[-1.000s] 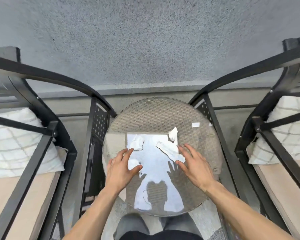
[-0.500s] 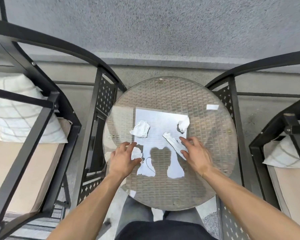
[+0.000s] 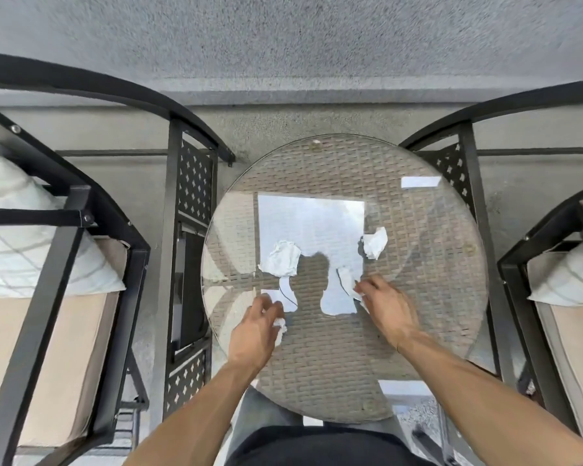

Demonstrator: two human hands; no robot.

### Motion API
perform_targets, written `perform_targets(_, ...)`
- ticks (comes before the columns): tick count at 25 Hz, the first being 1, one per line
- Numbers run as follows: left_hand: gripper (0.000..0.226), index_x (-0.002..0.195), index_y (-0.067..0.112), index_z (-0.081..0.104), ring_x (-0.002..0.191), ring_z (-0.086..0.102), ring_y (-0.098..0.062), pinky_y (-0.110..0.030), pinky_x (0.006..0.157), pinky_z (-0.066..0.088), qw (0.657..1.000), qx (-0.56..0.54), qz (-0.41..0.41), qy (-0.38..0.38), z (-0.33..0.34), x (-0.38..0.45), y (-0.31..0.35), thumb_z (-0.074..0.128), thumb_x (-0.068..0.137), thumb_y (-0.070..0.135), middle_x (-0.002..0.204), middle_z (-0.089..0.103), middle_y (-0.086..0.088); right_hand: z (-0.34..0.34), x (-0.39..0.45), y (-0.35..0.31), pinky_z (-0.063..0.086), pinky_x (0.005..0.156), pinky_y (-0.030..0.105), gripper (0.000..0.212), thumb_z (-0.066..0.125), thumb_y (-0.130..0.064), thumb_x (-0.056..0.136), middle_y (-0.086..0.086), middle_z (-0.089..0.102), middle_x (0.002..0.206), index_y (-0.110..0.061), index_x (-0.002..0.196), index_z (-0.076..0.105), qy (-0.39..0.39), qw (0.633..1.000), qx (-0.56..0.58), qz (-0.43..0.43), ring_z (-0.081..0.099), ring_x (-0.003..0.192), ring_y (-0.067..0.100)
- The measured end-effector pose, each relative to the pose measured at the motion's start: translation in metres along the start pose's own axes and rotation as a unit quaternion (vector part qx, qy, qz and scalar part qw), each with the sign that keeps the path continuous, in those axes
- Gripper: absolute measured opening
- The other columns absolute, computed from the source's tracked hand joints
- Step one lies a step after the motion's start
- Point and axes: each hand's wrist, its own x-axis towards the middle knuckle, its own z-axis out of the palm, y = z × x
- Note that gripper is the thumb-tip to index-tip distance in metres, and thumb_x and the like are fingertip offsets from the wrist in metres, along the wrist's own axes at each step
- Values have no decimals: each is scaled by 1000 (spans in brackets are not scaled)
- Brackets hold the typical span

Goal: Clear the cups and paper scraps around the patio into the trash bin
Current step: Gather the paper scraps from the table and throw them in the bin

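Observation:
Several white paper scraps lie on a round glass-topped wicker table [image 3: 418,348]. My left hand [image 3: 254,334] is curled around a small crumpled scrap [image 3: 280,322] at the table's near left. My right hand [image 3: 386,309] pinches a long torn strip [image 3: 347,282] near the middle. A larger crumpled scrap [image 3: 281,258] lies beyond my left hand. Another crumpled scrap [image 3: 375,243] lies beyond my right hand. A small flat white slip [image 3: 420,181] rests at the far right of the tabletop. No cup or trash bin is in view.
Black metal chairs with beige cushions and white pillows stand at the left [image 3: 64,250] and the right [image 3: 552,264] of the table, close to its rim. A grey stucco wall [image 3: 283,45] runs behind. The glass reflects the sky and my silhouette.
The view has drawn closer over the table. My left hand has closed on the small crumpled scrap, and my right hand's fingers have closed on the torn strip.

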Motion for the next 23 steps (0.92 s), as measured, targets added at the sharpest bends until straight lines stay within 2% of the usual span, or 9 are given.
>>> perform_targets(4,33,106,25,65,97,61,-17,-34,71,54,999,-40,12,16,-12,9,0,52,86,2,109,58,8,-6,0,-3,49,77,32,27,51,-14,91,-9,56,123,-26,113,60,20,1000,-6,6,60,102,19)
perform_targets(7,33,112,28,63,99,60,-13,-24,73,47,995,-80,6,56,-32,24,10,59,86,8,106,64,9,-23,-1,-5,52,72,35,18,56,-21,91,-7,62,109,-25,106,66,86,996,37,3,60,101,19)
perform_targets(9,36,117,32,60,100,57,-12,-27,73,47,992,-90,5,84,-47,39,21,64,86,15,97,65,12,-36,2,-4,53,65,39,11,67,-20,85,-4,60,104,-23,95,69,144,988,48,-18,56,100,21)
perform_targets(10,41,122,33,58,101,55,-13,-31,75,48,991,-93,6,99,-54,48,26,65,85,16,93,65,12,-42,5,-4,53,67,41,10,72,-19,80,-2,59,109,-22,90,71,167,985,42,-28,53,103,23)
perform_targets(12,56,135,33,47,103,51,-14,-36,83,46,989,-87,8,123,-61,66,32,65,85,15,90,64,12,-52,18,-1,51,83,46,8,76,-18,76,1,50,133,-21,82,72,179,982,26,-43,43,122,28)
perform_targets(14,66,143,33,35,108,47,-16,-36,89,38,994,-32,20,107,-64,81,33,62,86,16,94,65,10,-57,34,1,43,94,47,3,73,-21,79,-1,35,149,-22,82,71,152,988,14,-34,28,137,28)
perform_targets(15,67,145,32,31,110,46,-18,-36,90,35,996,4,28,85,-63,87,31,61,87,17,97,66,8,-57,42,3,43,95,45,3,71,-21,82,-3,34,150,-22,84,71,134,991,13,-26,27,138,26)
perform_targets(19,55,143,26,35,113,49,-26,-38,92,37,993,117,16,13,-56,104,29,56,92,21,113,64,-1,-44,58,8,47,85,31,18,60,-11,86,-7,57,127,-22,98,68,84,996,16,9,49,116,18)
perform_targets(23,33,123,20,59,110,53,-26,-34,93,40,995,94,9,42,-49,108,29,56,91,14,114,63,-3,-28,51,5,49,80,31,30,58,0,84,1,62,113,-21,105,66,82,996,15,41,60,101,23)
